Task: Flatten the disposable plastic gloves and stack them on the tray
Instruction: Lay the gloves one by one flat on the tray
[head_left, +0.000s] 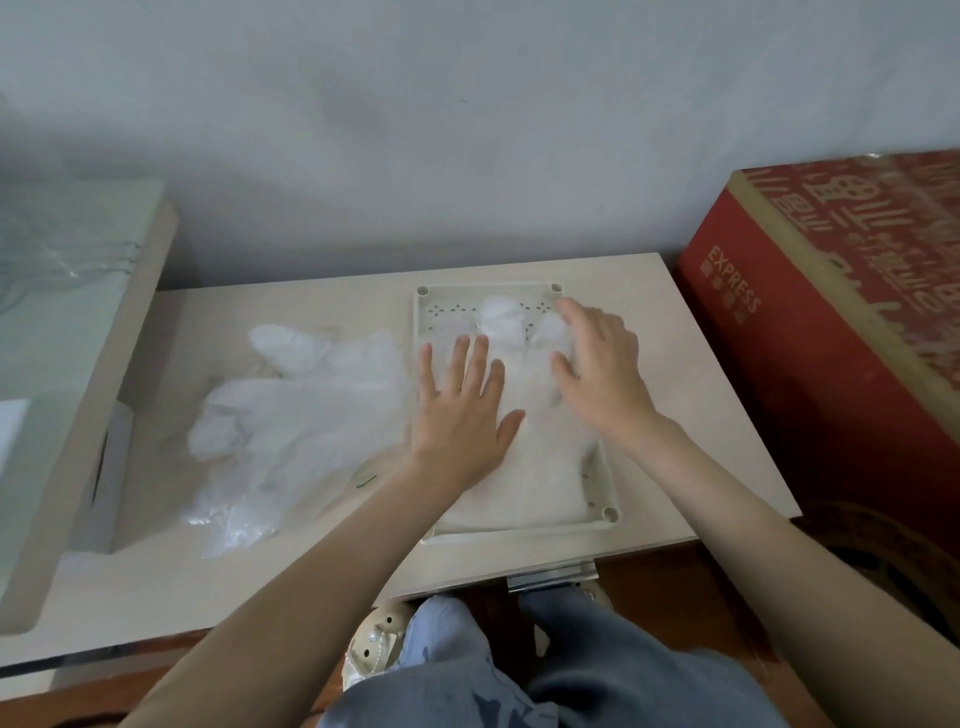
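The glove (524, 467) in work lies on the tray (609, 512), directly under both of my hands. Its long axis runs along the tray's length, with the cuff toward me and the fingers toward the wall. The film is thin, translucent white and creased. It looks flat near the cuff and puffed at the finger end, where I judge that air or folds are left to press out. My left hand (460, 415) rests palm down on the left half of the glove, fingers straight and spread, holding nothing. My right hand (597, 374) lies over the far right part, at the glove's fingers. It is open with the fingers slightly bent, and it is blurred, so I cannot tell whether any fingertip nips the film. I judge the next stroke runs along the long axis, away from me. The pile (291, 410) of unflattened gloves lies on the table (701, 415) just left of the tray, touching its left rim, nearer my left hand. A red box (831, 322) stands to the right of the table.
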